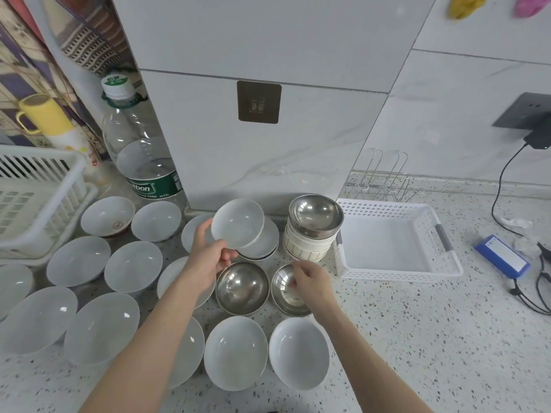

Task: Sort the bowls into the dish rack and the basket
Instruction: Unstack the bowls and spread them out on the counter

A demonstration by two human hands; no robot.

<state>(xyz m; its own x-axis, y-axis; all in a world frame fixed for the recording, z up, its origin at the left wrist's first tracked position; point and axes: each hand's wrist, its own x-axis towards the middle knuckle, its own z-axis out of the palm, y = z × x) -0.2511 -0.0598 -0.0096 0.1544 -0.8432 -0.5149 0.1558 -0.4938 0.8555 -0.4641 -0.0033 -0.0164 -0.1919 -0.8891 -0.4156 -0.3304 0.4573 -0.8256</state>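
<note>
Several white bowls lie spread over the speckled counter. My left hand (208,251) grips one white bowl (237,223) by its rim, lifted and tilted above another white bowl (265,242). My right hand (310,278) pinches the rim of a steel bowl (287,296) resting on the counter. A second steel bowl (242,287) sits just left of it. A third steel bowl (315,215) tops a stack of cream ribbed bowls (307,245). The white basket (447,263) stands to the right, the white dish rack (44,186) at the far left.
A large plastic water bottle (140,144) stands behind the bowls beside a white pillar (268,144). A wire rack (384,180) sits behind the basket. A blue box (502,256) and black cables (530,290) lie at the right. A yellow mug (44,113) is far left.
</note>
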